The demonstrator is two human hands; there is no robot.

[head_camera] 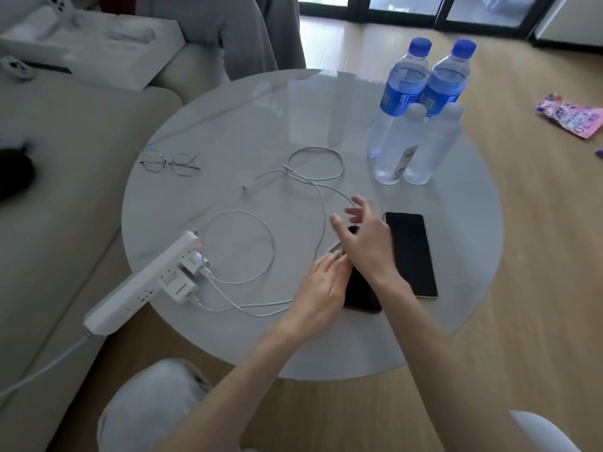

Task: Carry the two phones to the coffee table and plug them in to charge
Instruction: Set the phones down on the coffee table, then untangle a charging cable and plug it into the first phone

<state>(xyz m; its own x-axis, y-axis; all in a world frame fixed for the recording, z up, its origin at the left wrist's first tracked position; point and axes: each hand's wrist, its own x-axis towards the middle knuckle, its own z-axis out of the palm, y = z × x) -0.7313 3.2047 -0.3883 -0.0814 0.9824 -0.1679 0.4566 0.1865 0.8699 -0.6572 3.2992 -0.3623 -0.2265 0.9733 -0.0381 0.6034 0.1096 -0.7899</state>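
Note:
Two black phones lie face up on the round grey coffee table. The larger phone rests at the right, untouched. The smaller phone lies beside it, partly covered by my hands. My left hand rests on its left edge, fingers flat. My right hand hovers over its top end with fingers spread, close to a white cable. Two white cables run from two chargers in a white power strip; their free ends lie loose on the table.
Several water bottles stand at the table's back right. Wire-rimmed glasses lie at the left. A beige sofa with a white box borders the left. A seated person's grey legs are behind the table. A pink packet lies on the wooden floor.

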